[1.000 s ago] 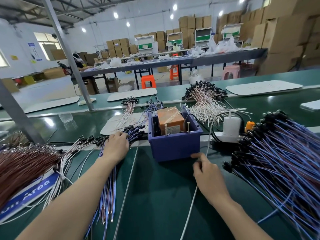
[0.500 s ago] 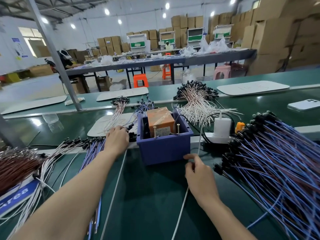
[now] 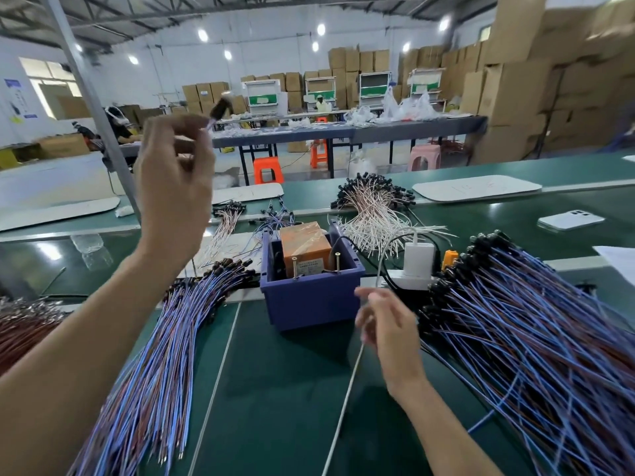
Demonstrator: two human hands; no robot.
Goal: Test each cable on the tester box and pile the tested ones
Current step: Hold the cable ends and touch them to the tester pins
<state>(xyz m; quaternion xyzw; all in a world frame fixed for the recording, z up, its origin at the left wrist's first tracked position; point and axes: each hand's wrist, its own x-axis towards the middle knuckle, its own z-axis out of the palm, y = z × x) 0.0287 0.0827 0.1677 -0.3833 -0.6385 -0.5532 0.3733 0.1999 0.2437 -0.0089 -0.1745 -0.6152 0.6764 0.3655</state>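
The tester box is a blue bin (image 3: 311,304) holding an orange unit (image 3: 304,247) with two upright pins. My left hand (image 3: 175,180) is raised high over the left side and pinches a blurred cable by its black plug (image 3: 219,109); the wire itself is mostly hidden behind my fingers. My right hand (image 3: 388,328) sits just right of the bin's front corner, fingers curled round a thin white cable (image 3: 343,407) that runs up to a white charger (image 3: 417,259). A pile of blue-purple cables (image 3: 165,355) lies left of the bin, a bigger pile (image 3: 532,338) right of it.
White-wired cables (image 3: 371,214) are heaped behind the bin. Brown cables (image 3: 20,331) lie at the far left. A slanted metal post (image 3: 92,97) rises at the left. A white phone (image 3: 570,219) rests on the green belt at the right. Other people work at tables beyond.
My left hand has lifted off the left pile and risen high with one cable pinched in it. My right hand has stayed by the bin's corner on the white cable.
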